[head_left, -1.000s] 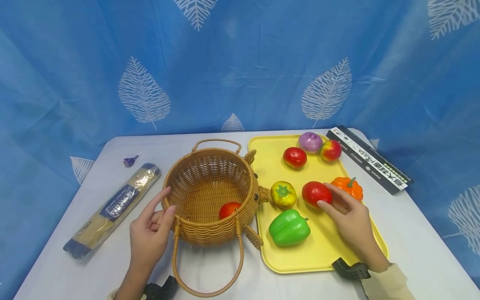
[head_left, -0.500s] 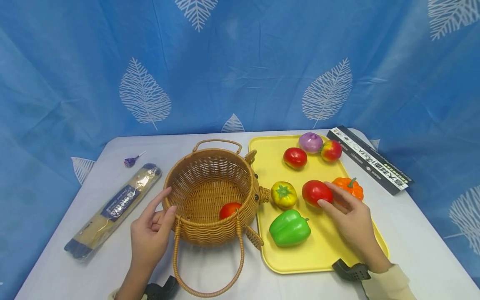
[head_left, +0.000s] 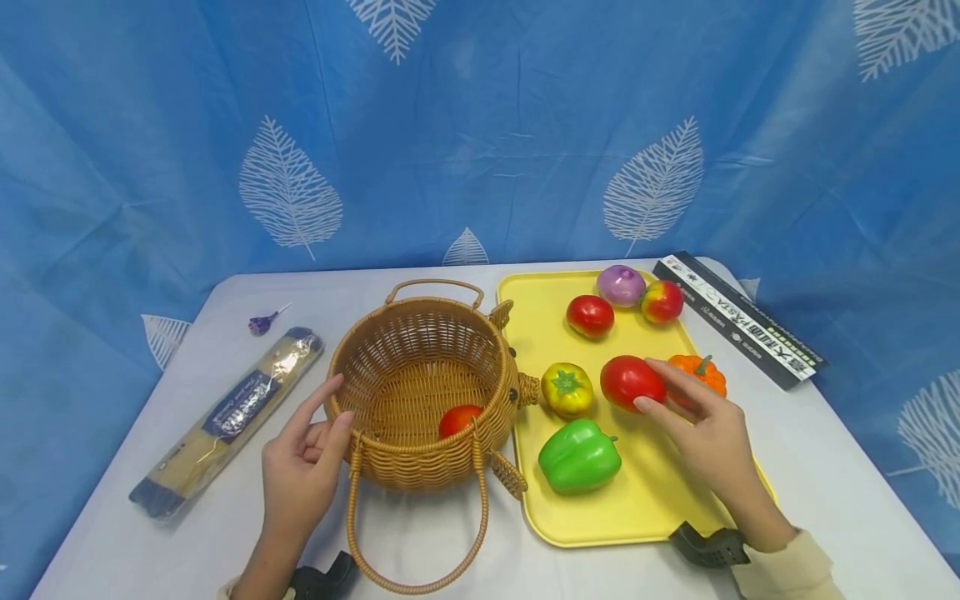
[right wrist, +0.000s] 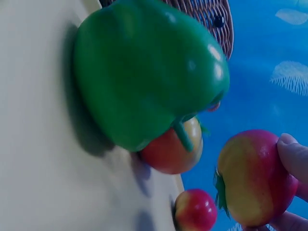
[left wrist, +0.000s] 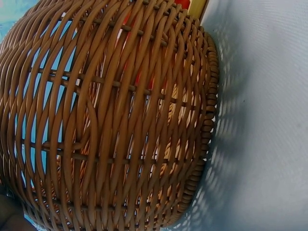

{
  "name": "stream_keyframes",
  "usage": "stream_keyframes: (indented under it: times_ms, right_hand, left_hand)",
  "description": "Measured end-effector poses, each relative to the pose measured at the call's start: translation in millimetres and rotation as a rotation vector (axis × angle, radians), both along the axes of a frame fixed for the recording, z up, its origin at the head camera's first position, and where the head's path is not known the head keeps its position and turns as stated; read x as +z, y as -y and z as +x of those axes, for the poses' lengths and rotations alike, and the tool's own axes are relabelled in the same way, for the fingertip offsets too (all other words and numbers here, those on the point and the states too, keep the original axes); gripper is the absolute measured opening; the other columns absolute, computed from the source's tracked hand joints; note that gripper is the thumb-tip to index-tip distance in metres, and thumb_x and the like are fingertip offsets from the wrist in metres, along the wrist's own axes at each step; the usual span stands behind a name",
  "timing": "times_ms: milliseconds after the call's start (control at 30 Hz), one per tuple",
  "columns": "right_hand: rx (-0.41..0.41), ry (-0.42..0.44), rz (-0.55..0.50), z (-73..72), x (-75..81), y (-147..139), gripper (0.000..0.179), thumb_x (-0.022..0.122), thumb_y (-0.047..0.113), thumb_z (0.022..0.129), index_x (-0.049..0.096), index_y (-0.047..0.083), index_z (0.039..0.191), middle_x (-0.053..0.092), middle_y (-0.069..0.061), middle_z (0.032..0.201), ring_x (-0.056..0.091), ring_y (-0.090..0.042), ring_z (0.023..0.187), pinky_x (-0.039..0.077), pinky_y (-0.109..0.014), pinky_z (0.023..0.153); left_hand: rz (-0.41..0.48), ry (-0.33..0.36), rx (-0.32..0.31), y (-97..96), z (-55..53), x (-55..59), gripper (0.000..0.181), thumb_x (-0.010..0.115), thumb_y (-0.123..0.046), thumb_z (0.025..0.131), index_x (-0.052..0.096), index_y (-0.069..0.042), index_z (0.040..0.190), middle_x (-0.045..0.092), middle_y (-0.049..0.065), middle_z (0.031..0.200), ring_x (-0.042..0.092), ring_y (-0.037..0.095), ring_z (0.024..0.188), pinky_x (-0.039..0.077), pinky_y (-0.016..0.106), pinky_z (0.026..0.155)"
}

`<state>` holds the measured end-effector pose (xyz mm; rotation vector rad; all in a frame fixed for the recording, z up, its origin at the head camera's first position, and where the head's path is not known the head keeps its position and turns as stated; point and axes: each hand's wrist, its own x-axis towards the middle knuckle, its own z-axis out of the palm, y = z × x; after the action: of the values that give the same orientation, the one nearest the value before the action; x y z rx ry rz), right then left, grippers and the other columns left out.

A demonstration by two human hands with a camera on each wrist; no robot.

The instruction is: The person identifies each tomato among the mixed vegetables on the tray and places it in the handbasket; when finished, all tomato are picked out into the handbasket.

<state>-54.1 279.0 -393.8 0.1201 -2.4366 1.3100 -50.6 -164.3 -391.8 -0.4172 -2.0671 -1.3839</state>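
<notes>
In the head view my right hand (head_left: 708, 429) pinches a red toy fruit (head_left: 632, 383) between thumb and fingers, just above the yellow tray (head_left: 637, 517). The right wrist view shows this fruit's yellow side and green leafy top (right wrist: 220, 190). My left hand (head_left: 303, 467) is at the near left of a brown wicker basket (head_left: 420, 462). Its straight index finger and thumb touch the rim, spread apart, and the other fingers are loosely bent. Inside the basket lies a red round item (head_left: 459, 421). The left wrist view is mostly filled by the woven wall (left wrist: 110, 120).
On the tray are a green bell pepper (head_left: 579, 457), a yellow-green fruit (head_left: 567, 389), a red fruit (head_left: 590, 316), a purple onion (head_left: 621, 285), a red-yellow fruit (head_left: 662, 301) and an orange pumpkin (head_left: 701, 372). A pasta box (head_left: 738, 317), noodle pack (head_left: 228, 421) and purple lollipop (head_left: 260, 323) lie outside.
My right hand has risen a little and shifted slightly left with the red fruit, uncovering more of the orange pumpkin. The left hand and basket have not moved.
</notes>
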Motion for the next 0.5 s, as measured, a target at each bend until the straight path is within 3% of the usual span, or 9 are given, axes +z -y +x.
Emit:
stream_keyframes:
  times_ms: [300,500]
  right_hand:
    - [0.081,-0.017,0.001,-1.6,17.1,12.1,0.055,0.084,0.007,0.086,0.067,0.021,0.137,0.063,-0.001,0.138,0.055,-0.001,0.126,0.049,-0.015,0.090]
    - [0.157,-0.031,-0.050,0.6,26.7,22.0,0.057,0.082,0.001,0.085,0.066,0.017,0.137,0.063,-0.003,0.138,0.058,-0.006,0.126,0.052,-0.020,0.089]
  left_hand:
    - [0.005,-0.002,-0.001,0.0,-0.5,-0.3,0.047,0.064,0.019,0.087,0.062,0.009,0.133,0.027,-0.008,0.050,0.021,-0.006,0.045,0.016,0.015,0.035]
    - [-0.001,-0.008,-0.002,0.2,-0.5,-0.6,0.047,0.064,0.019,0.087,0.062,0.009,0.132,0.027,-0.008,0.050,0.021,-0.007,0.045,0.016,0.015,0.034]
